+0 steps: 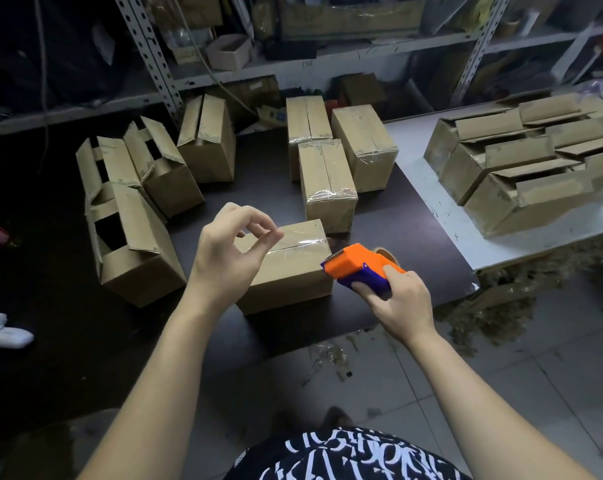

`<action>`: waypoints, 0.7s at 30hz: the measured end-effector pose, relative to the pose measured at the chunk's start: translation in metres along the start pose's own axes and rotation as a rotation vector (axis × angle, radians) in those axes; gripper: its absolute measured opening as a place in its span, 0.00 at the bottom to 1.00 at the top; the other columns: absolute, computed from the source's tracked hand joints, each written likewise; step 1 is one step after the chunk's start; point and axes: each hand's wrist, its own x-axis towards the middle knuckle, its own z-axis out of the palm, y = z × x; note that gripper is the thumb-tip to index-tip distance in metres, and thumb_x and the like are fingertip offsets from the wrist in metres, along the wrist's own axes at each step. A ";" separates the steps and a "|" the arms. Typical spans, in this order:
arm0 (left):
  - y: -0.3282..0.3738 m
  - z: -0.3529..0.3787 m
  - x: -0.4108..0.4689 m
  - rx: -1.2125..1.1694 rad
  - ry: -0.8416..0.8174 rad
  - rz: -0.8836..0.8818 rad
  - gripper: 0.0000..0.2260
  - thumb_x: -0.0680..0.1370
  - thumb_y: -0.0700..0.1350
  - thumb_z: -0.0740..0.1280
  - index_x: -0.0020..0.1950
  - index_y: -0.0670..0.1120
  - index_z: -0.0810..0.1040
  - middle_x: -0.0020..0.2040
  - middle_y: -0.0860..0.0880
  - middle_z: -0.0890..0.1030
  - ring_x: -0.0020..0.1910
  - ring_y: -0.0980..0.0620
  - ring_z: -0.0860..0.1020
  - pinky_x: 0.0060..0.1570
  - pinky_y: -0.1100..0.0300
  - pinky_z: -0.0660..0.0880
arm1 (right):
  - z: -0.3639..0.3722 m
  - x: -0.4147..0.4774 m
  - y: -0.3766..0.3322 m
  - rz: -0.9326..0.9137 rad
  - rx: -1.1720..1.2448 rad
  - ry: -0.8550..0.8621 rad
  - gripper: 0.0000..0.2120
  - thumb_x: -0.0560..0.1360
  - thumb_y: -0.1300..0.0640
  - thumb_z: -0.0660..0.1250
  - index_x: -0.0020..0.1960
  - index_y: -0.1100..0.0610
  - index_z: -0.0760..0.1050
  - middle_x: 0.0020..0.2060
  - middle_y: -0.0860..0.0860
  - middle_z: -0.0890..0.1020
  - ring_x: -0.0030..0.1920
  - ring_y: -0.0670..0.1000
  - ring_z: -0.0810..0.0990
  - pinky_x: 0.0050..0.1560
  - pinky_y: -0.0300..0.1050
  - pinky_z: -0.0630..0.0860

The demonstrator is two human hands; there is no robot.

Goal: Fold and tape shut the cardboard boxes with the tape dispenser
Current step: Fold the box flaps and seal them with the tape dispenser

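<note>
Cardboard box point(293, 277) sits on the tabletop point(397, 216) before you, and with your right hand point(400, 303) gripping the tape dispenser point(355, 265) at its right edge while your left hand point(227, 251) hovers loosely curled, holding nothing, tearing the tape could drag the unbraced box.

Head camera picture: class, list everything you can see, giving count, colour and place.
front box: one, brown, near edge of dark table, clear tape on top.
taped boxes: three, brown, behind it.
untaped boxes: four, brown, left side.
stacked boxes: several, brown, on white table, right.
tape dispenser: one, orange and blue, beside front box's right end.
shelves: grey metal, behind.
left grip: over front box, holding nothing.
right grip: holds tape dispenser.
</note>
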 end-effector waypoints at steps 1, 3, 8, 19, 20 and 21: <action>-0.001 0.001 0.000 -0.018 -0.013 -0.010 0.05 0.76 0.40 0.76 0.49 0.44 0.82 0.44 0.52 0.80 0.44 0.53 0.80 0.46 0.53 0.75 | 0.000 -0.001 -0.003 0.003 -0.003 0.007 0.21 0.74 0.32 0.64 0.40 0.48 0.65 0.33 0.43 0.70 0.33 0.49 0.68 0.34 0.33 0.57; -0.003 0.001 0.000 -0.037 -0.034 0.002 0.05 0.76 0.40 0.76 0.48 0.45 0.82 0.43 0.52 0.80 0.43 0.53 0.80 0.46 0.52 0.75 | 0.001 0.001 -0.007 0.038 -0.012 0.020 0.22 0.73 0.31 0.63 0.39 0.48 0.64 0.30 0.44 0.69 0.30 0.51 0.68 0.32 0.35 0.57; 0.002 -0.001 0.006 -0.050 -0.057 0.123 0.03 0.75 0.36 0.77 0.46 0.41 0.84 0.42 0.50 0.81 0.43 0.49 0.77 0.42 0.47 0.76 | 0.001 0.009 -0.014 0.129 -0.012 0.028 0.23 0.71 0.28 0.61 0.36 0.48 0.66 0.27 0.45 0.72 0.29 0.54 0.70 0.32 0.35 0.58; 0.010 0.013 0.006 0.051 0.131 0.222 0.04 0.75 0.35 0.77 0.44 0.37 0.84 0.39 0.45 0.82 0.42 0.49 0.76 0.40 0.54 0.74 | 0.003 0.042 -0.057 0.301 0.079 -0.066 0.19 0.77 0.34 0.67 0.40 0.48 0.74 0.33 0.42 0.77 0.36 0.46 0.75 0.34 0.37 0.62; 0.009 0.014 0.004 0.064 0.143 0.229 0.04 0.75 0.36 0.76 0.43 0.37 0.84 0.39 0.45 0.82 0.42 0.49 0.76 0.39 0.53 0.75 | 0.002 0.044 -0.060 0.302 0.084 -0.067 0.19 0.77 0.34 0.67 0.40 0.48 0.75 0.33 0.42 0.78 0.36 0.46 0.75 0.34 0.37 0.63; 0.009 0.015 0.002 0.077 0.163 0.232 0.04 0.76 0.37 0.76 0.43 0.36 0.84 0.39 0.44 0.81 0.42 0.49 0.76 0.39 0.52 0.75 | 0.001 0.045 -0.062 0.300 0.092 -0.069 0.19 0.77 0.33 0.67 0.40 0.48 0.75 0.33 0.42 0.78 0.36 0.45 0.75 0.33 0.37 0.63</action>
